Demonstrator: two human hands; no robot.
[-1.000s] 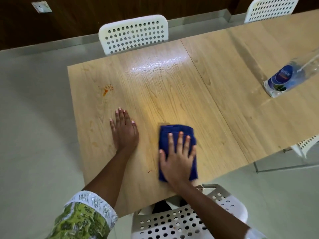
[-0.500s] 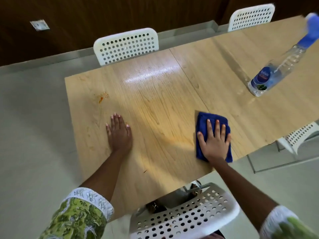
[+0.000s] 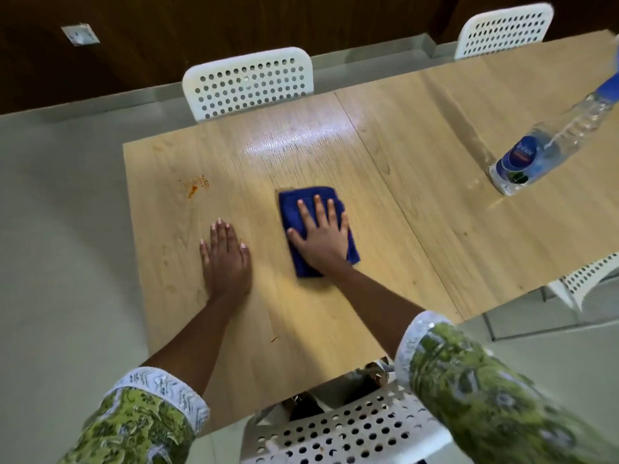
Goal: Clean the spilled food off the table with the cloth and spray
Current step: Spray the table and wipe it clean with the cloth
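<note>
Right hand (image 3: pixel 321 237) lies flat, fingers spread, pressing the folded blue cloth (image 3: pixel 310 209) onto the wooden table (image 3: pixel 418 229). Left hand (image 3: pixel 226 257) rests open just left of the cloth. Cloth looks soft and floppy, so a flat palm on top probably beats pinching. Orange spill (image 3: pixel 196 187) sits up-left of the cloth, untouched; spray bottle (image 3: pixel 549 149) stands far right of it.

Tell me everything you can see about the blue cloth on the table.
The dark blue folded cloth looks like soft towelling, folded into a rough rectangle. It lies flat on the light wooden table, right of the orange food stain and apart from it. The right hand presses on it with fingers spread, covering most of it.
</note>
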